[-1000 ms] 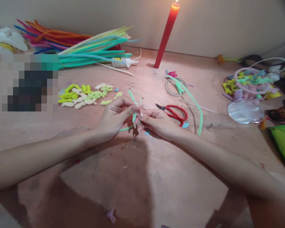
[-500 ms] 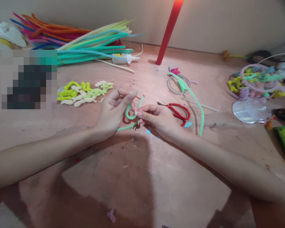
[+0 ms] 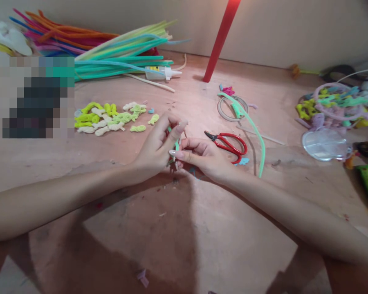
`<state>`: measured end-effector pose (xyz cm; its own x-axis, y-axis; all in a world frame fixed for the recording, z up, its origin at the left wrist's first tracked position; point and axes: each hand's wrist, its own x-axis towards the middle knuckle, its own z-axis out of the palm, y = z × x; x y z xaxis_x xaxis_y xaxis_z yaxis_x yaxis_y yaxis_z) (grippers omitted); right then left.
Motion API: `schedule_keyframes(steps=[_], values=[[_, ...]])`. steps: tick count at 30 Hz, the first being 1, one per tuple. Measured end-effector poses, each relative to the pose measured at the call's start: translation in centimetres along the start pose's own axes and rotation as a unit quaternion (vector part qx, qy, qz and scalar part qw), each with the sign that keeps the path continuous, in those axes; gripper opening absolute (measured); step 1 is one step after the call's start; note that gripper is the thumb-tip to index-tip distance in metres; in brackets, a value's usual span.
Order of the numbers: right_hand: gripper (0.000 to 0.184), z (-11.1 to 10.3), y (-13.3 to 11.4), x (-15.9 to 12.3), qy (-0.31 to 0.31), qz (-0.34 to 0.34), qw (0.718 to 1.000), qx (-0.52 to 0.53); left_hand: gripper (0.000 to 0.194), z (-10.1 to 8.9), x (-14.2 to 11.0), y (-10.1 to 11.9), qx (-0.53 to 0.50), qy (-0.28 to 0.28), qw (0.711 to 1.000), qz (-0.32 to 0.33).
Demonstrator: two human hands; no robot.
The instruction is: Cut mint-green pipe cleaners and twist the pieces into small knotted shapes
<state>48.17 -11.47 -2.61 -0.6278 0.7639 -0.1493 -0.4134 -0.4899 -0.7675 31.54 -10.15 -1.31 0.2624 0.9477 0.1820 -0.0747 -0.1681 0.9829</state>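
My left hand (image 3: 158, 149) and my right hand (image 3: 202, 157) meet at the middle of the table, both pinched on a short mint-green pipe cleaner (image 3: 177, 143). Only a small stretch of it shows between the fingers; the rest is hidden by them. Red-handled scissors (image 3: 228, 143) lie just right of my right hand. A long mint-green pipe cleaner (image 3: 257, 136) curves across the table beyond the scissors.
A row of small yellow, green and white twisted pieces (image 3: 107, 120) lies at the left. A bundle of long coloured pipe cleaners (image 3: 110, 57) and a glue bottle (image 3: 159, 73) are at the back. A red candle (image 3: 221, 38) stands behind. Coloured pieces (image 3: 334, 104) and a clear lid (image 3: 325, 143) sit right.
The green pipe cleaner, a visible loop half a second ago, is now closed in between my fingers. Both hands have drawn together. The view has shifted slightly down.
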Motion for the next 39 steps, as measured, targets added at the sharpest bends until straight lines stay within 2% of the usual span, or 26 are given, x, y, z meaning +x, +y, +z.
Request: schedule_keyframes(steps=[6, 12, 14, 19, 23, 26, 32, 35, 39], values=[[0.039, -0.3, -1.0, -0.2, -0.055, 0.029, 0.997, -0.036, 0.059, -0.9, 0.7, 0.2, 0.007, -0.053, 0.999, 0.009], [0.042, -0.7, -1.6, 0.0, -0.077, 0.048, 0.993, -0.07, 0.054, -0.7, 0.7, 0.6, -0.06, -0.118, 0.991, -0.01], [0.042, -0.9, -1.6, 0.1, -0.083, 0.064, 0.993, -0.06, 0.056, -0.8, 0.7, 0.5, -0.062, -0.107, 0.992, -0.018], [0.044, -1.0, -1.7, 0.3, -0.044, 0.063, 0.997, 0.02, 0.058, -1.2, 0.9, -0.2, -0.05, -0.021, 0.998, -0.025], [0.042, -0.4, -1.5, -0.3, -0.034, 0.061, 0.994, -0.084, 0.053, -1.3, 0.5, -0.1, -0.027, -0.021, 0.998, -0.056], [0.044, 0.2, -1.4, -0.7, -0.023, 0.019, 0.982, -0.185, 0.049, -1.2, 0.3, 0.1, -0.007, -0.028, 0.997, -0.071], [0.049, 0.5, -1.8, -1.1, -0.036, -0.037, 0.954, -0.296, 0.048, -1.1, 0.4, 0.2, 0.043, -0.018, 0.998, -0.04], [0.05, 0.7, -1.7, -1.4, -0.027, -0.049, 0.95, -0.306, 0.041, -1.2, 0.3, 0.4, 0.087, -0.009, 0.996, -0.027], [0.05, 1.3, -0.8, -1.5, 0.013, -0.019, 0.964, -0.267, 0.026, -1.3, 0.1, 0.7, 0.1, 0.008, 0.994, -0.034]])
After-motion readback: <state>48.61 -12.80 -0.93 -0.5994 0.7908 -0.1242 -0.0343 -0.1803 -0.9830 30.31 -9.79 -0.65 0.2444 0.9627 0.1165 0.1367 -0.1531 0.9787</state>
